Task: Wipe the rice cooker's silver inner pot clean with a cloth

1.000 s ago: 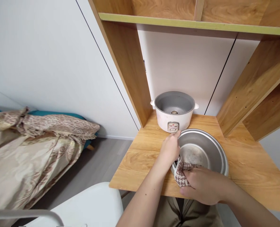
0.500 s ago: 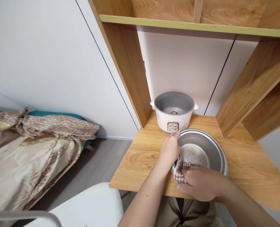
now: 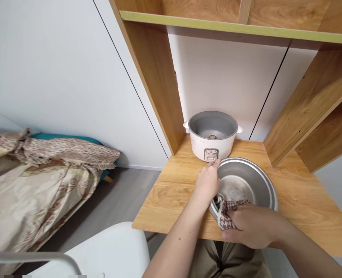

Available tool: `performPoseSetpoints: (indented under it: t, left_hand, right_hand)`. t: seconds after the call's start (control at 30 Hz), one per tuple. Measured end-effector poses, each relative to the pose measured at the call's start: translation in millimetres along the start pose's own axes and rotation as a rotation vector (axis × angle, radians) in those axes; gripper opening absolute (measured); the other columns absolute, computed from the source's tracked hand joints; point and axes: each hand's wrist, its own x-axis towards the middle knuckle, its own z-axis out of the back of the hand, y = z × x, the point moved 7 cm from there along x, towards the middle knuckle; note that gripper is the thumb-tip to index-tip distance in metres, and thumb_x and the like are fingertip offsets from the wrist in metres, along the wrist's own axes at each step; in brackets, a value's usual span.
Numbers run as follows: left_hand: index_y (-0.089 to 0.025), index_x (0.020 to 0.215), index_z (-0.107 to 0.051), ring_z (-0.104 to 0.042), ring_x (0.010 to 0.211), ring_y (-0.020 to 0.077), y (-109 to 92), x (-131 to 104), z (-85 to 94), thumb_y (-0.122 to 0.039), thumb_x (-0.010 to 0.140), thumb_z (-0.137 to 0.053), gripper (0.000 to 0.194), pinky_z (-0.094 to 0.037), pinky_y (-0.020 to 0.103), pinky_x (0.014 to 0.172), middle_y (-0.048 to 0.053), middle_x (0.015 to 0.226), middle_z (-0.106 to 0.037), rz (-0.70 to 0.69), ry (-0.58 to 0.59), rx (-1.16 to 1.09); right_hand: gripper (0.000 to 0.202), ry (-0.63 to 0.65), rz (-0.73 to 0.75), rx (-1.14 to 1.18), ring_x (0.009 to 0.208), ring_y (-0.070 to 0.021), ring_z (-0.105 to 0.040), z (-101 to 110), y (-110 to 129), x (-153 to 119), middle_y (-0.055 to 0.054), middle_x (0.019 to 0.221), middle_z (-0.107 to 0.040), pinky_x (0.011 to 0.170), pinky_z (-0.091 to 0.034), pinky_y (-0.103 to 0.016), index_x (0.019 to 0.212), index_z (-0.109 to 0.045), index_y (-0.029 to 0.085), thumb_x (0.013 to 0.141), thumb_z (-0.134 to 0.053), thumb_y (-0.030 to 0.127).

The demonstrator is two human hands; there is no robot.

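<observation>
A silver metal inner pot [image 3: 261, 181] rests on the wooden desk, its opening facing up. My left hand [image 3: 208, 179] is closed on the pot's left rim, with the fingertips near the far edge. In my right hand [image 3: 253, 226] is a brown-and-white patterned cloth [image 3: 226, 216], bunched over the near rim and pressed to the inside wall. The fingers of that hand are partly hidden by the cloth and pot. Just behind the pot stands a white rice cooker body [image 3: 198, 144], lidless, with its grey interior and heating plate showing.
Upright wooden panels and a shelf [image 3: 205, 25] frame the desk [image 3: 165, 197] at the back. A white chair [image 3: 115, 251] stands at the lower left. Further left is a bed or sofa with a patterned cover [image 3: 43, 193].
My right hand and the cloth have shifted slightly to the right along the near rim of the pot. The left hand keeps its place on the rim.
</observation>
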Motion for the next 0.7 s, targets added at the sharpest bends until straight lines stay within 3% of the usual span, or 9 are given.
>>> performPoseSetpoints:
  t: [0.2,0.5,0.7]
  left_hand:
    - [-0.021,0.157,-0.054,-0.07,0.127,0.0298,-2,-1,1.2,0.002,0.089,-0.051,0.071,-0.055,0.039,0.107,0.015,0.144,-0.069,-0.005,-0.005,0.01]
    - [-0.021,0.157,-0.054,-0.068,0.131,0.0283,0,1,0.9,0.003,0.088,-0.052,0.074,-0.052,0.039,0.113,0.014,0.15,-0.065,-0.006,0.002,-0.009]
    - [-0.021,0.159,-0.052,-0.069,0.128,0.0304,-2,-1,0.3,0.003,0.088,-0.051,0.074,-0.054,0.041,0.108,0.016,0.149,-0.066,0.002,0.011,0.031]
  right_hand:
    - [0.043,-0.014,0.04,0.022,0.089,-0.0292,-0.07,-2,2,16,-0.016,0.103,-0.078,0.079,-0.05,-0.038,0.1,-0.071,0.017,0.104,-0.045,0.051]
    - [0.051,-0.051,-0.002,-0.075,0.092,-0.0349,-0.073,-1,1,-8,-0.018,0.096,-0.08,0.085,-0.05,-0.045,0.094,-0.074,0.018,0.108,-0.039,0.052]
    - [0.047,-0.003,0.012,0.004,0.092,-0.034,-0.073,-1,0,0,-0.019,0.103,-0.08,0.08,-0.05,-0.041,0.101,-0.074,0.016,0.104,-0.046,0.053]
